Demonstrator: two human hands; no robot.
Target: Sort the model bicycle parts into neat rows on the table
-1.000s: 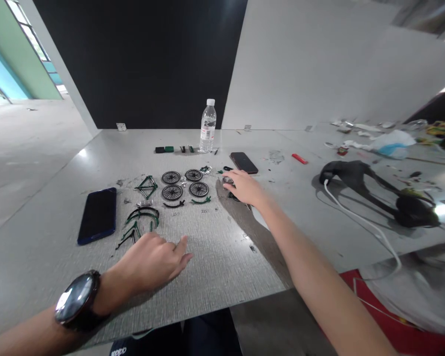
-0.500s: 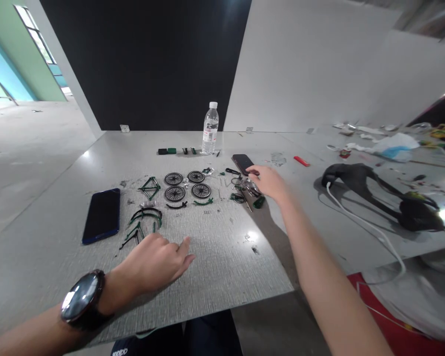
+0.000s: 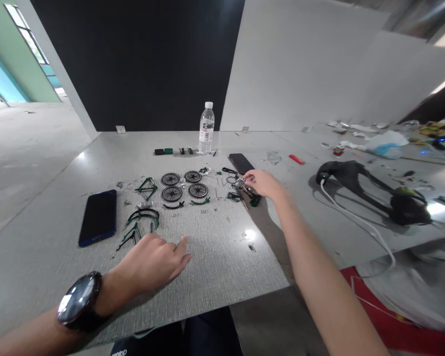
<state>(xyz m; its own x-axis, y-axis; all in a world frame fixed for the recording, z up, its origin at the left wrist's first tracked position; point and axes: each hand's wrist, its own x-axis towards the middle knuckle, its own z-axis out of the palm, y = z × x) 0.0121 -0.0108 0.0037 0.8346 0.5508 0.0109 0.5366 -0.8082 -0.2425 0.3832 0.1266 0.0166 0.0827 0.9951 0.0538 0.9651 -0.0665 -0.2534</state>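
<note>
Right hand is reaching across the bench to a crowded cluster of small parts; its fingertips are either touching these or hovering just above, contact not being clear. The cluster is lying near the dark phone, on the side toward the near edge, and well in from the bench corner beside the right forearm.

Grip, right: thumb and fingers are bending toward one another; cannot tell whether they are pinching a piece.

Grip, left: left hand is lying low by the near edge, index finger and thumb pointing out slightly apart, other fingers curling under, apparently holding nothing. Beyond it, curved strips are lying side by side; the blue-edged phone is lying farther toward the left of the bench.

Layout: four spoked wheels are lying in two rows at mid-bench. A bottle is standing upright near the back edge.

Step, as judged: right hand is working one-handed among the small parts, left hand idling.

Next move, as judged, is calling for a fine fingertip pinch, isolating one piece without dragging its neighbours or nudging the thin rod beside them.
</note>
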